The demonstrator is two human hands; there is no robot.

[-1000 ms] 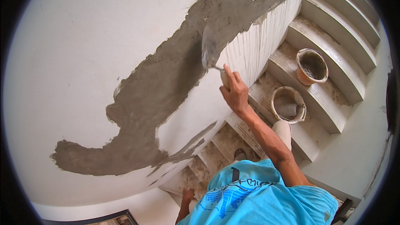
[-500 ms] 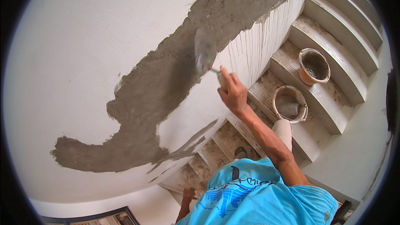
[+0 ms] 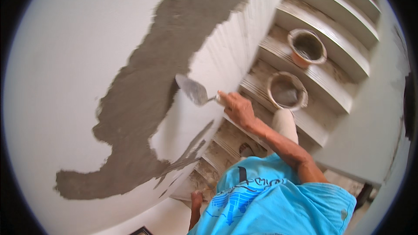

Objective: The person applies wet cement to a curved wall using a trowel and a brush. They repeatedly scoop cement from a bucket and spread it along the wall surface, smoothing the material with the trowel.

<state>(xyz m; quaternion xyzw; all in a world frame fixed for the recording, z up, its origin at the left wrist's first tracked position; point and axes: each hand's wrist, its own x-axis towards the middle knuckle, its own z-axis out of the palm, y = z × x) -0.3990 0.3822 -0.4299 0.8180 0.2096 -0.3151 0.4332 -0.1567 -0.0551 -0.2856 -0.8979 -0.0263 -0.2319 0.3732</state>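
My right hand (image 3: 240, 109) is closed around the handle of a pointed metal trowel (image 3: 192, 90). The blade's tip lies over the lower edge of a broad grey patch of wet-looking mortar (image 3: 143, 82) on the white wall (image 3: 78, 52); whether it touches cannot be told. Low on my left side hangs my left hand (image 3: 197, 198), small and blurred, its fingers not distinct. On the stairs to the right stands a bucket (image 3: 271, 88) with grey mix and a greyish tool or lump inside. One step higher sits an orange-brown bucket (image 3: 300, 60) with a pale rim and dark grey mix.
Curved, dirt-stained steps (image 3: 322, 19) climb toward the upper right, beside a pale side wall (image 3: 370, 117). Thin grey smears (image 3: 187, 154) mark the wall below the patch. My sandalled foot (image 3: 246, 149) rests on a lower step. A dark frame corner (image 3: 141, 231) shows at the bottom edge.
My right hand has drawn the trowel down and away from the middle of the grey patch to its lower edge. The view has shifted, so the buckets and stairs appear farther left and higher.
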